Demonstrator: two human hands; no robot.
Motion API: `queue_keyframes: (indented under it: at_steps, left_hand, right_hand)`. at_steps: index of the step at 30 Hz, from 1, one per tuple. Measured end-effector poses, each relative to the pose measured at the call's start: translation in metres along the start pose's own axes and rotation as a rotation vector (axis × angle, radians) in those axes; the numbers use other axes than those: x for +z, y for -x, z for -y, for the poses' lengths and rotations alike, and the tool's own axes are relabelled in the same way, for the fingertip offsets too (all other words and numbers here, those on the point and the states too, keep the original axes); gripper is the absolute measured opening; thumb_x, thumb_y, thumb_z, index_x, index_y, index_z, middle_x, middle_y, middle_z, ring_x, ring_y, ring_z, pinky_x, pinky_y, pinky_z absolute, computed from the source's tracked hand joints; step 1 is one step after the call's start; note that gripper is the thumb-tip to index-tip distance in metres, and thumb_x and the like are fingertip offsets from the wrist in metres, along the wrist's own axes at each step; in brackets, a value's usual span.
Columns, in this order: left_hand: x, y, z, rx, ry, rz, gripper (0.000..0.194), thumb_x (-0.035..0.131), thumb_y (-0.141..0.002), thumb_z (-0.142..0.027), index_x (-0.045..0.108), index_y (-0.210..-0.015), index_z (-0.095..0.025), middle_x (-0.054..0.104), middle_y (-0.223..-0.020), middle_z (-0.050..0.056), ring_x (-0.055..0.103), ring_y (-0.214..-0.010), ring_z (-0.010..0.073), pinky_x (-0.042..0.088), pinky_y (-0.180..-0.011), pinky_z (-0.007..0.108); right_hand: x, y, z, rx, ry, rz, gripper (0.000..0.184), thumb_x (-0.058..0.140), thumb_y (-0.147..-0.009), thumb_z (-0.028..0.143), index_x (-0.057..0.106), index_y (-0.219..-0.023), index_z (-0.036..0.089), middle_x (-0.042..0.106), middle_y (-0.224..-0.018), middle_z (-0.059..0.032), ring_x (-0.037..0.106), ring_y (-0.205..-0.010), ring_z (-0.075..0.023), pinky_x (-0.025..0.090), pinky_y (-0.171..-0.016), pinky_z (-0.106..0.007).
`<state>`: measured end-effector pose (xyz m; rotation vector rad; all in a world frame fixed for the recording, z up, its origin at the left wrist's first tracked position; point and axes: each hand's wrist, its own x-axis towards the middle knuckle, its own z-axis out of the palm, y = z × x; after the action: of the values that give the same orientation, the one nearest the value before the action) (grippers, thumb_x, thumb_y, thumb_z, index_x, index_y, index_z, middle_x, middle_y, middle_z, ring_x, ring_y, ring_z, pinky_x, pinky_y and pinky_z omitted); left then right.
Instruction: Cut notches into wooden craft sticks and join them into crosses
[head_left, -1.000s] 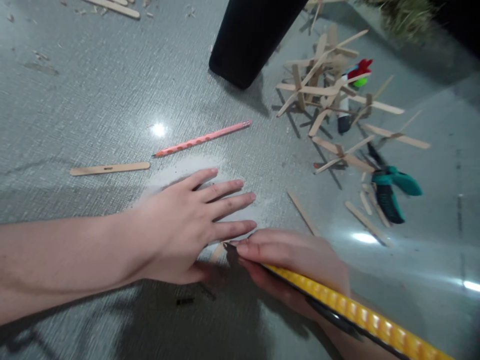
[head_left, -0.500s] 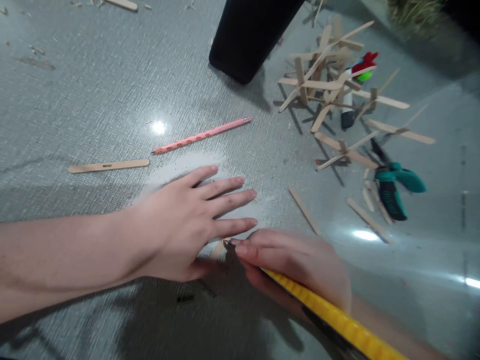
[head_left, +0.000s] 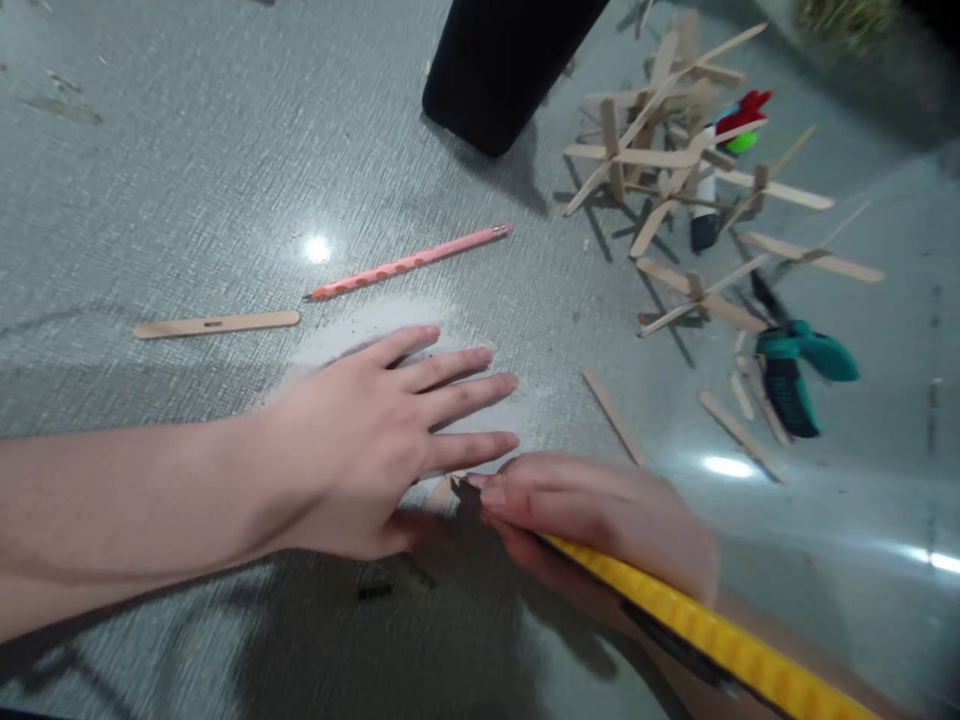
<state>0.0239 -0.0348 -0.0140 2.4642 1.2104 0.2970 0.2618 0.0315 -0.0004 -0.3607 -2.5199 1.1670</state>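
Observation:
My left hand [head_left: 375,430] lies flat, palm down, with its fingers spread over a pale patch on the table. From beneath it a short end of a wooden craft stick [head_left: 441,494] shows; the rest is hidden under the palm. My right hand [head_left: 600,525] is closed around a yellow utility knife [head_left: 697,625], whose tip meets the stick's end close to my left little finger. Beyond my left hand lie a pink pencil [head_left: 409,264] and a whole craft stick [head_left: 217,324] with a small slot in its middle.
Crossed craft-stick pieces [head_left: 652,150] stand clustered at the upper right. Nearer are teal-handled pliers or cutters [head_left: 791,375] and loose sticks [head_left: 611,415]. A black box-like object [head_left: 510,75] stands at the top, and a red and green item [head_left: 742,120] sits behind the pieces.
The view has shifted slightly. My right hand and the knife have moved a little to the right; my left hand stays pressed flat in the same spot.

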Motion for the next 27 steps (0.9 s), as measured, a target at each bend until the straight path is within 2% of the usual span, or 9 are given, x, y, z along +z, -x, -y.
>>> queue_keyframes:
  at_steps: [4, 10, 18, 27]
  left_hand:
    - [-0.0002, -0.0011, -0.0004, 0.003, 0.0, 0.001, 0.079, 0.069, -0.086, -0.061, 0.05, -0.156, -0.03, 0.034, -0.172, 0.007, 0.03, -0.16, 0.0339, 0.018, -0.131, 0.06]
    - [-0.0038, -0.0004, -0.0011, -0.016, 0.006, 0.036, 0.073, 0.064, -0.09, -0.06, 0.049, -0.156, -0.031, 0.034, -0.172, 0.005, 0.029, -0.161, 0.0307, 0.014, -0.132, 0.056]
    - [0.0, -0.001, -0.0002, -0.001, -0.011, 0.004, 0.077, 0.066, -0.087, -0.062, 0.05, -0.156, -0.031, 0.034, -0.172, 0.006, 0.031, -0.16, 0.0338, 0.019, -0.131, 0.059]
    - [0.0005, -0.001, -0.0008, 0.001, -0.015, -0.007, 0.075, 0.064, -0.089, -0.061, 0.051, -0.155, -0.03, 0.034, -0.171, 0.007, 0.032, -0.159, 0.0336, 0.02, -0.131, 0.06]
  right_hand:
    - [-0.0009, -0.0015, 0.0002, -0.015, 0.012, 0.044, 0.02, 0.064, -0.097, 0.015, 0.063, -0.115, 0.024, 0.078, -0.084, -0.0012, 0.075, -0.071, -0.014, 0.061, -0.063, -0.025]
    - [0.0014, -0.0039, 0.0025, -0.024, 0.019, 0.025, 0.022, 0.064, -0.098, 0.012, 0.064, -0.116, 0.024, 0.075, -0.076, 0.002, 0.071, -0.064, -0.0127, 0.062, -0.064, -0.026]
    - [0.0001, -0.0037, 0.0011, -0.02, -0.021, 0.027, 0.027, 0.066, -0.096, 0.011, 0.063, -0.12, 0.024, 0.076, -0.081, 0.0003, 0.073, -0.07, -0.0128, 0.059, -0.063, -0.023]
    - [0.0011, -0.006, 0.0041, -0.002, -0.038, 0.037, 0.022, 0.063, -0.099, 0.01, 0.068, -0.112, 0.027, 0.071, -0.071, 0.0046, 0.065, -0.059, -0.0114, 0.059, -0.061, -0.024]
